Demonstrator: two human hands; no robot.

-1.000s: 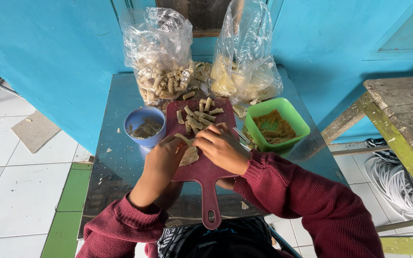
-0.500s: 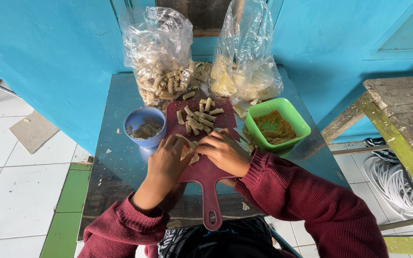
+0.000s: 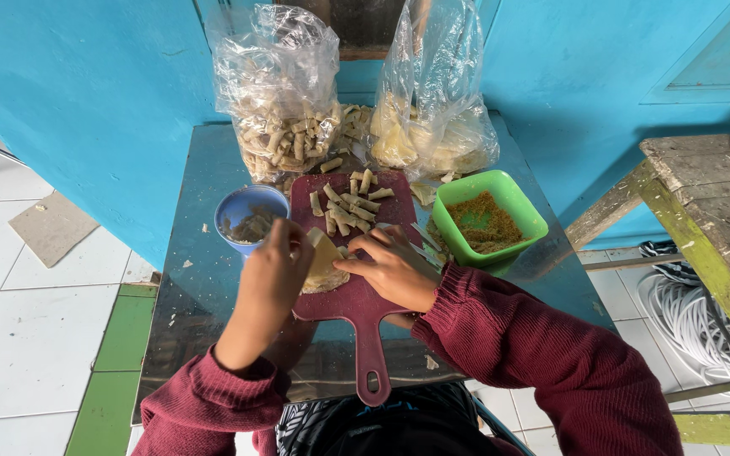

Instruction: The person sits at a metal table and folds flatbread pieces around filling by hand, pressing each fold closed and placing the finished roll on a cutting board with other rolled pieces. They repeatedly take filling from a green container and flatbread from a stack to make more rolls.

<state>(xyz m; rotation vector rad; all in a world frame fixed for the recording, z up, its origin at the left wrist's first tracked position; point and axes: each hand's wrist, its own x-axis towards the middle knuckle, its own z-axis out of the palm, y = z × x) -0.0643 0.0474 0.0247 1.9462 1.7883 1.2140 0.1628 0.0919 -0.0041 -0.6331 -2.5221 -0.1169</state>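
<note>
Seen from above, the left hand [image 3: 274, 266] and right hand [image 3: 392, 268] both pinch a pale wrapper [image 3: 323, 263] with narrow fingers on a red cutting board [image 3: 363, 295], beside a blue bowl [image 3: 245, 211].

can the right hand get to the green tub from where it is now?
Probably yes. The right hand rests on the dark red cutting board, and the green tub sits just beside the board on that side, open-topped, with nothing standing between them.
</note>
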